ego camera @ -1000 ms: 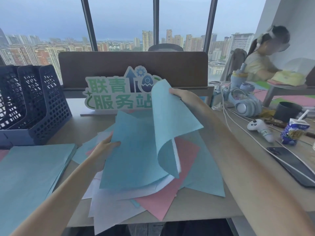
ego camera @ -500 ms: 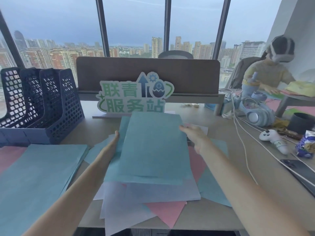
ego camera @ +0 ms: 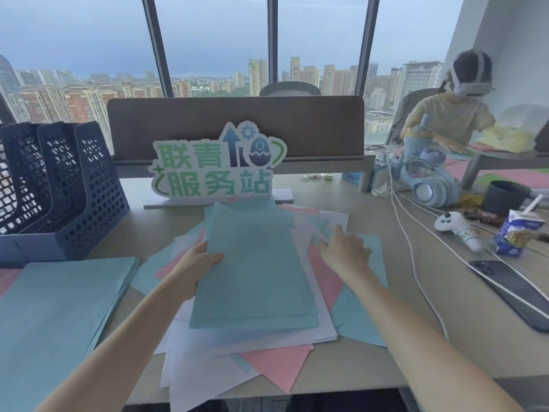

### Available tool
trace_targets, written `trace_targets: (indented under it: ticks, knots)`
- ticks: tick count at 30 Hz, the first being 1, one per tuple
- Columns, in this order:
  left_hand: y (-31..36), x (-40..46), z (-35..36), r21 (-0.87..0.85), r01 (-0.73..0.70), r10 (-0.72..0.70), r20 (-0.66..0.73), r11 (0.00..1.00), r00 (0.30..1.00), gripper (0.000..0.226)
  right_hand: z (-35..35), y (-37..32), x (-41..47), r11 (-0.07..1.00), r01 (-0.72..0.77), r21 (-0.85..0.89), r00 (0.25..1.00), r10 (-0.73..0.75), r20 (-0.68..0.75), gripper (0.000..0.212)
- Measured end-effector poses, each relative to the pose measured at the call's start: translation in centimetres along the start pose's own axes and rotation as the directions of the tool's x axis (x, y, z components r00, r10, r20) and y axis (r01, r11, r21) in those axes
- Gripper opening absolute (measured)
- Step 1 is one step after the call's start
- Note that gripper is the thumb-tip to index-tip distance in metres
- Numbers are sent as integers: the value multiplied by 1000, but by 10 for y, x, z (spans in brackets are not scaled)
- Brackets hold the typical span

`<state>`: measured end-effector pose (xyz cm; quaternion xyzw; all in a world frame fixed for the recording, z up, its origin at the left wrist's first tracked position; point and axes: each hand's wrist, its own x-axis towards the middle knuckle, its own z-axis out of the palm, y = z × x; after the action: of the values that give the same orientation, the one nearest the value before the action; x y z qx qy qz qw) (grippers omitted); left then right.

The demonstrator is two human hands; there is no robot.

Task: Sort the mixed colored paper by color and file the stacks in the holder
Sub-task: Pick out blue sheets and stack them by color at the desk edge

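Left hand (ego camera: 198, 264) grips the left edge of a blue sheet bundle (ego camera: 255, 269), thumb on top, fingers hidden beneath; judged: it keeps the collected blues together, slightly raised off the heap. Right hand (ego camera: 344, 253) hovers low over the right side of the mixed paper pile (ego camera: 279, 361), fingers loosely bent, pinching nothing I can make out; contact with the paper cannot be told. Probably reaching for the next blue sheet poking out there.

The pile lies mid-counter (ego camera: 445, 337) in front of the person: pink, white and blue sheets fanned at odd angles, corners overhanging the near edge. Sorting looks partly done.

At left, a squared-off sorted blue stack (ego camera: 59, 307) lies flat, with a strip of pink paper (ego camera: 7, 281) showing at its far-left edge. Judged: laid beside the holder for short transfers.

Dark blue mesh file holder (ego camera: 74, 185) stands at back left, three upright compartments. No paper visible in those in view; filing not yet begun.

Standing sign (ego camera: 218, 163) sits just behind the pile.
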<state>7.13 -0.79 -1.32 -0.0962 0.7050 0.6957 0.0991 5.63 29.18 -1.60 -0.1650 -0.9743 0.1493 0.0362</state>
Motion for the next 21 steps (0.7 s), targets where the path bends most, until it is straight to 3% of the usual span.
trace_targets:
  ticks: [2,4,8,11,14,18,21]
  knots:
    - [2,0,6,44,-13,13,0,999,1000,32,0,19,7,979,-104,-176,987,123,102,60]
    - [3,1,12,73,-37,37,6,997,999,32,2,34,10,966,-154,-207,971,186,150,62]
    - [1,1,23,130,-54,54,2,990,999,30,2,43,8,987,-73,-141,984,95,150,56]
    - [-4,-1,27,150,-35,39,-24,988,999,27,-4,46,10,998,-37,49,993,31,116,50]
    - [-5,0,28,158,-29,35,-37,987,999,29,-10,52,15,930,-129,343,991,106,86,63]
    - [-5,-1,29,158,-23,30,-42,987,999,30,-7,59,20,673,-214,708,975,186,118,69]
    - [-4,-1,29,152,-26,33,-44,988,998,28,-6,63,21,504,-277,818,959,198,203,47]
